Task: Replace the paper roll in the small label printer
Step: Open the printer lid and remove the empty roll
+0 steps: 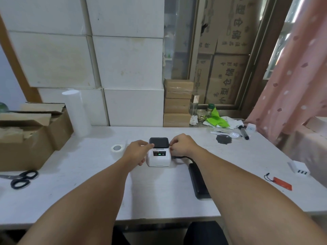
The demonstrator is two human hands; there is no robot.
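Two bare forearms are seen closest to the lens, stretched out over the white table (88, 200). Mid-table, the label printer (158, 155) is bracketed by both hands, its green light on. The left hand (137, 152) is pressed against the printer's left side with fingers curled narrow near the dark lid (158, 142); the right hand (182, 145) is pinched at the lid's right edge. Whether the lid is actually gripped can't be told tbh. The lid looks shut or barely cracked, so the opening step is probably in hand.

A paper roll (117, 149) is parked just left of the left hand, untouched.

The printer is likely light, hard plastic and a bit slippery, so it's best steadied by the body while the lid is lifted at its side edges. The roll is probably light and easily unwound, so it's better held by its flat ends.
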